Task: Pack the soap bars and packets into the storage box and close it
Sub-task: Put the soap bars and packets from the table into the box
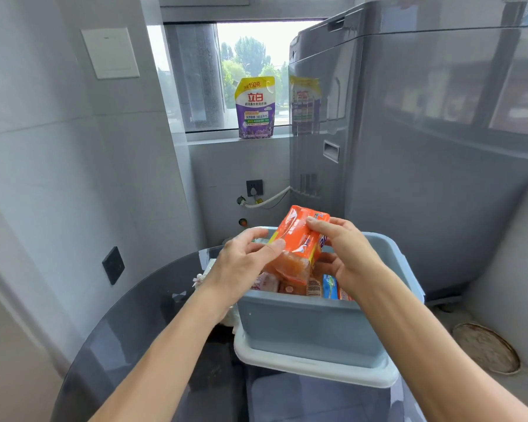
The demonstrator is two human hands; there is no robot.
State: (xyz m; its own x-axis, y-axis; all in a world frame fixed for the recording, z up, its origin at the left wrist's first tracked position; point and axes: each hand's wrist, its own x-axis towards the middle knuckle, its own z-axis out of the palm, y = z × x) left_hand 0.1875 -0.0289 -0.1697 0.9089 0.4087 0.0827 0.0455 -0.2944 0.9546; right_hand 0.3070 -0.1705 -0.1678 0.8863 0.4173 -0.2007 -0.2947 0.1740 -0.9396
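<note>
A grey-blue storage box stands open on a dark glass table, resting on its white lid. Both hands hold an orange soap packet tilted over the box's mouth. My left hand pinches its lower left side. My right hand grips its top and right side. Inside the box lie several packets, among them a pink one, an orange one and a blue one.
A purple and yellow detergent pouch stands on the window sill. A grey washing machine fills the right side. A white bag lies left of the box, partly behind my left wrist. A round floor drain cover is at the lower right.
</note>
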